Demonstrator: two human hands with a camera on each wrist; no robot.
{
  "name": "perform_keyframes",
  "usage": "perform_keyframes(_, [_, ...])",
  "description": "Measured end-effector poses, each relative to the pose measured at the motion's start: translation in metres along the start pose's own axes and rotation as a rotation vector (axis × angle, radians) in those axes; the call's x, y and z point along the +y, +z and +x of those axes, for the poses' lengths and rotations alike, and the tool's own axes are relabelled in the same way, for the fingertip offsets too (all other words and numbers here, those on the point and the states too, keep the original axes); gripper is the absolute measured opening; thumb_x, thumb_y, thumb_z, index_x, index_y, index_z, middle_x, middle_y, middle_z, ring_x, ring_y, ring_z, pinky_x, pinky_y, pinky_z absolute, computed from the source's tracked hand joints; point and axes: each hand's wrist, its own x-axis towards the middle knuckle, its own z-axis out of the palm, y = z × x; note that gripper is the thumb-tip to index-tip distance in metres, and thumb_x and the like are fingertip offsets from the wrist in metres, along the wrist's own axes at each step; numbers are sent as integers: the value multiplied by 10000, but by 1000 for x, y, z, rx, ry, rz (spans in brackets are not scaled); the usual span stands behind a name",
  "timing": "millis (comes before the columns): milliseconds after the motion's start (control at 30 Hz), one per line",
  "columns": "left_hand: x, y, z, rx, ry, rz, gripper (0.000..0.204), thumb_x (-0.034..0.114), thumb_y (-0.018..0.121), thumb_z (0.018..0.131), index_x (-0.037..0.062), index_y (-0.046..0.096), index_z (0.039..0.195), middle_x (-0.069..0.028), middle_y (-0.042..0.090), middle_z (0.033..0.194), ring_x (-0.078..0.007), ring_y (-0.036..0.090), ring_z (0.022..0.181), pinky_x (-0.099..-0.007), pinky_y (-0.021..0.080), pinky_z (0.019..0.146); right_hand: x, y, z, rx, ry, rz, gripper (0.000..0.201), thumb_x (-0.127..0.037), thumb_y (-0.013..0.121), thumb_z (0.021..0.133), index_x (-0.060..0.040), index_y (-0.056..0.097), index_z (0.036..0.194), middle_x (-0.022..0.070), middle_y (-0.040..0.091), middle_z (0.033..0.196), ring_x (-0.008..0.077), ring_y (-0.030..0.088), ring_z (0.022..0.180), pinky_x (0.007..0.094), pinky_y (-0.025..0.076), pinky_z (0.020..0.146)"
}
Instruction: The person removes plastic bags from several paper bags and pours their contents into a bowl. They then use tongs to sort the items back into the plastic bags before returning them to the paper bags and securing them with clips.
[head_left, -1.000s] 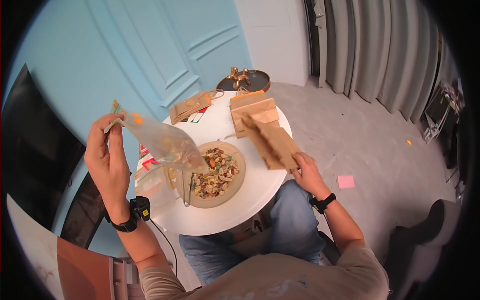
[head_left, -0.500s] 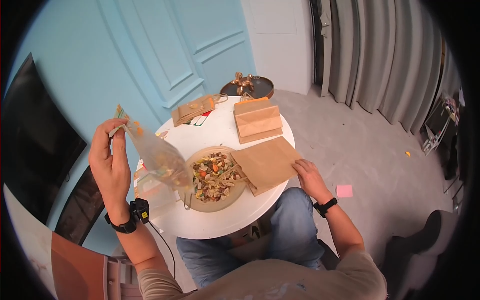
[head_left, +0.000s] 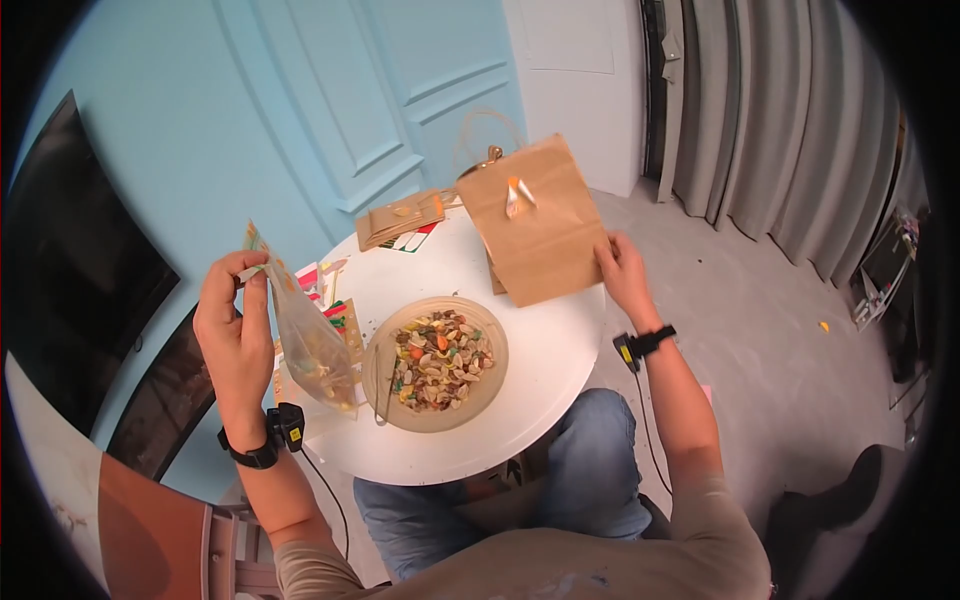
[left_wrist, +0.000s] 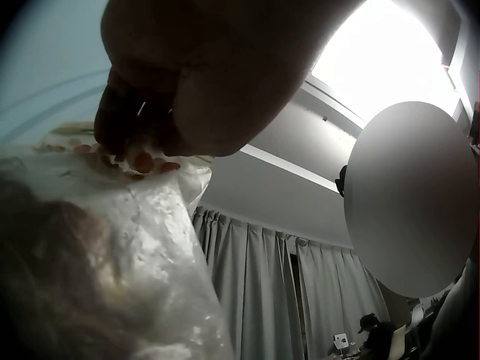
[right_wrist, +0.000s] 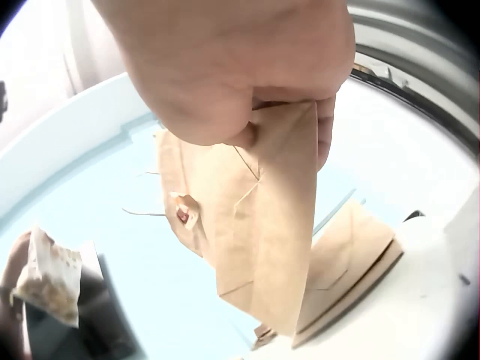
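Observation:
My left hand (head_left: pixel 235 335) pinches the top edge of a clear plastic bag (head_left: pixel 318 350), which hangs left of the round plate (head_left: pixel 492 385); some pieces show in its lower part. Nuts and mixed pieces (head_left: pixel 440 362) cover the plate, and a metal utensil (head_left: pixel 381 385) lies at its left side. My right hand (head_left: pixel 628 280) grips the lower right edge of a brown paper bag (head_left: pixel 540 225), raised over the table's far right, its handle up and an orange-and-white sticker facing me. In the right wrist view the thumb and fingers pinch the paper bag (right_wrist: pixel 277 217).
Folded paper bags (head_left: pixel 400 218) lie at the back left of the white round table (head_left: pixel 450 462). Another paper bag (right_wrist: pixel 349 262) is partly hidden behind the raised one. Printed packaging (head_left: pixel 345 325) lies on the table's left. A dark round stand and grey curtains (head_left: pixel 770 120) are beyond.
The paper bag has been lifted from beside the plate and turned, so its handle and sticker show. The plastic bag now hangs more upright, left of the plate.

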Motion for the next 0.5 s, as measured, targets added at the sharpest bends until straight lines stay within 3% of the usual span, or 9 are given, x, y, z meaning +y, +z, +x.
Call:
perform_keyframes(67, [0,1,-1,-7,-16,12,153,77,647,1110,-18,734,1193,-87,775,1132,-168,686,1018,-314,539,896,48,36,45,-20,65,167,308,-203,673,1101,35,713,1292,203,812,1021,286,782,910,406,602,808])
perform_keyframes(133, [-2,1,-2,-9,11,34,150,70,656,1101,-21,729,1196,-95,772,1121,-180,693,1004,-320,546,878,91,74,76,12,78,64,308,-175,673,1073,60,735,1263,221,820,1029,305,795,855,404,611,744])
perform_keyframes(167, [-4,2,-3,-12,49,50,150,64,661,1095,-23,726,1198,-103,772,1118,-191,696,999,-326,551,876,95,84,84,28,85,13,309,-161,674,1060,72,746,1249,230,824,1033,314,802,827,402,616,711])
perform_keyframes(267, [-8,3,-9,-40,105,73,147,26,671,1066,-32,706,1195,-138,768,1130,-254,716,998,-353,566,889,103,97,85,-211,440,-232,305,-107,655,1039,125,713,1227,248,803,959,293,781,665,417,586,547])
perform_keyframes(367, [-3,1,-16,-99,74,82,133,9,656,1060,-32,693,1181,-146,763,1160,-279,728,1027,-364,568,915,98,101,79,-231,474,-282,320,-66,605,1001,152,703,1214,299,792,925,345,756,547,440,534,420])
perform_keyframes(400, [-7,0,-17,-110,145,137,131,-20,654,1041,-33,684,1167,-160,753,1173,-318,738,1026,-379,576,919,95,100,77,-241,492,-323,353,-91,628,996,143,691,1253,322,808,1028,405,821,741,485,635,598])
perform_keyframes(500, [-5,-5,-23,-214,113,168,162,-14,640,1060,-32,688,1214,-124,737,1188,-208,699,1050,-333,568,942,105,98,74,-168,345,-656,431,-200,667,1018,110,679,1316,341,798,1177,471,817,999,536,654,856])
